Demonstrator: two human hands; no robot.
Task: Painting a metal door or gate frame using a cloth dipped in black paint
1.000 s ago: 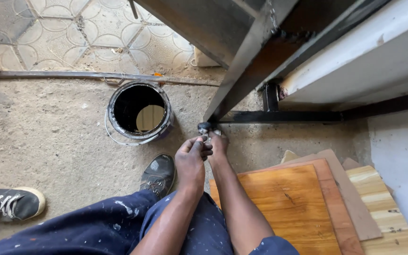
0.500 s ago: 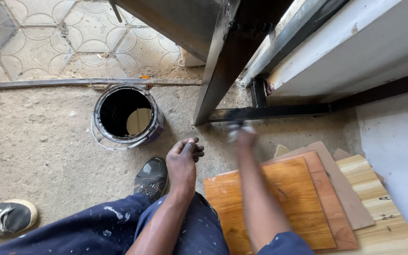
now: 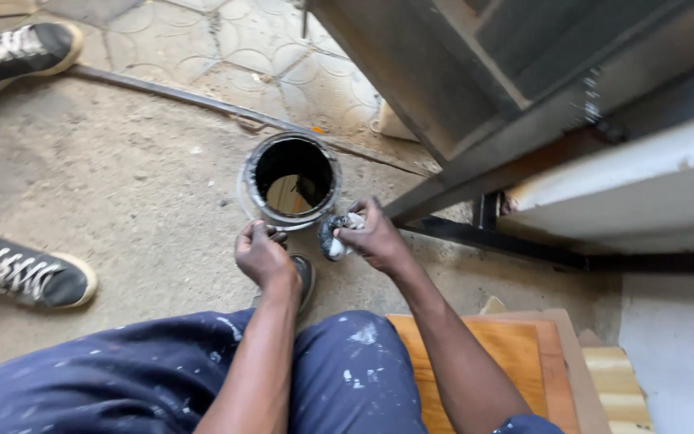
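Rag [image 3: 337, 234]: small wad, white with dark stains, clamped in the fingers of the right hand [image 3: 377, 239], just beside the lower right rim of the can, above the floor.

Right hand: curled over the rag, forearm running down to the lower right.

Left hand [image 3: 260, 255]: fingers drawn together in a loose fist at the can's lower left rim; whether they grip anything cannot be told.

Can [image 3: 291, 181]: round, open, dark inside with a pale patch at the bottom, upright on the floor between the two hands and the metal frame.

Shoe [image 3: 304, 276]: dark toe, just below the can, between the hands.

Trousers [image 3: 162, 378]: dark blue, flecked with pale paint, across the lower edge.

Floor [image 3: 122, 209]: rough concrete; patterned tiles further off.

Frame [image 3: 475, 137]: grey metal, slanting from top centre down to the right of the can, with a black bar at its foot.

Boards [image 3: 508, 362]: orange-brown wood, stacked at lower right beneath the right forearm.

Sneakers [image 3: 30, 273]: dark with white laces, another person's, at left; a second at top left.
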